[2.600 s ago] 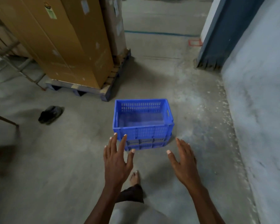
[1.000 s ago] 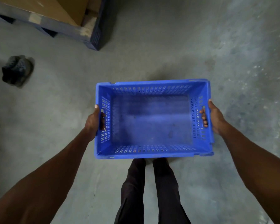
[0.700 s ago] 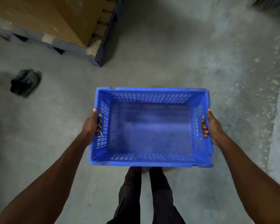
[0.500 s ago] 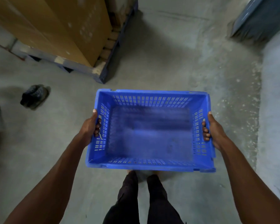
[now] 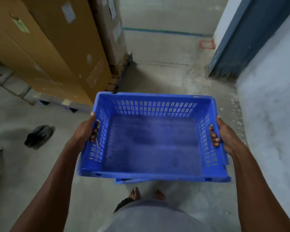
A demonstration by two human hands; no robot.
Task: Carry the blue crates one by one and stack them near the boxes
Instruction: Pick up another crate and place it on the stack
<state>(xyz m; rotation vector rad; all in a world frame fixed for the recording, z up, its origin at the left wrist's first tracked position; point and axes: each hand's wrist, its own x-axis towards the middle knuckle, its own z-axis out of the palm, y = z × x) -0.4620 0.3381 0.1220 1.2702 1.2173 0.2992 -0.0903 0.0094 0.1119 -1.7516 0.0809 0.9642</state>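
The blue crate (image 5: 151,139) is held off the floor, long axis running left to right. Left hand (image 5: 84,131) and right hand (image 5: 224,136) fingers curl through the end-wall handles. The cardboard boxes (image 5: 57,47) lie ahead-left, nearer the left hand.

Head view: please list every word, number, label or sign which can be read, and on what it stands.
No text can be read.
Green tag on the large cardboard box: blurred.
White sticker on the same box: blurred.
Faint print low on that box: too blurred.
White labels on the far box: too small.
Blue crate, held by the left hand and right hand: no text.
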